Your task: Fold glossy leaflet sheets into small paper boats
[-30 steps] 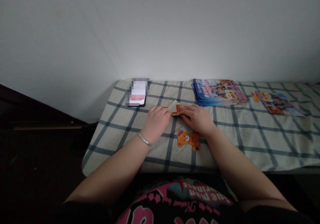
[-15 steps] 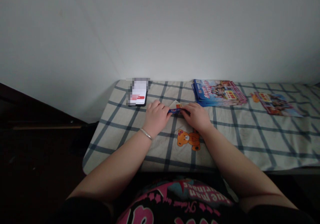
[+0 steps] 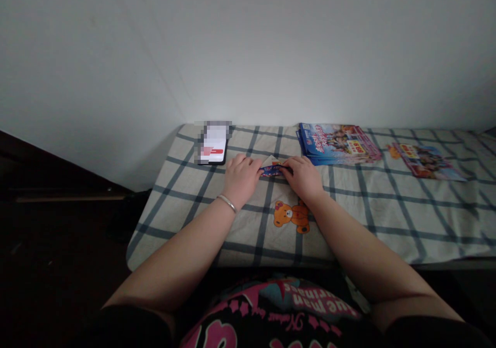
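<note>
Between my two hands is a folded leaflet [image 3: 271, 170], its near edge a narrow blue printed strip and a pale part showing behind it. The fingers of my left hand [image 3: 242, 178] are closed on its left end; a silver bangle circles that wrist. At the right end, my right hand [image 3: 304, 178] pinches it between thumb and fingers. Much of the leaflet is hidden by the hands. Just behind my right hand lies a stack of colourful printed leaflets [image 3: 337, 144].
A phone [image 3: 214, 144] with a lit screen lies beyond my left hand, partly pixelated. Another leaflet [image 3: 428, 161] rests to the right. A checked cloth with a bear print [image 3: 291, 216] covers the table, which stands against a pale wall [image 3: 248, 53].
The blue strip of the leaflet has tilted and shows more of its printed face. Both hands have shifted very slightly, still holding its ends.
</note>
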The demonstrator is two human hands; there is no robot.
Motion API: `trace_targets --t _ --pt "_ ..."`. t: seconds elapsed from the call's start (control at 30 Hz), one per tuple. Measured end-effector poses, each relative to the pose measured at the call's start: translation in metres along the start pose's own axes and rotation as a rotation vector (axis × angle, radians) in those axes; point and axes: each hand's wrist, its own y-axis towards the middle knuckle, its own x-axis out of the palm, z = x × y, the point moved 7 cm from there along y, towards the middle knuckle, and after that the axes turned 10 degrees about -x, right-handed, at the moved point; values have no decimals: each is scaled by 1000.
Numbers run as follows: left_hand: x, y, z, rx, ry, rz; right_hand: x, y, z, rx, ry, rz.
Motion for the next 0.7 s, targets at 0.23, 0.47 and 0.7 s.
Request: trace_targets --t 0.23,0.47,0.7 --pt "4 4 0 -17 20 -39 1 1 0 -2 -37 -2" --pt "3 4 -1 -12 10 -5 0 2 1 0 -43 2" --pt "0 -1 3 36 -41 -9 -1 0 7 10 -12 2"
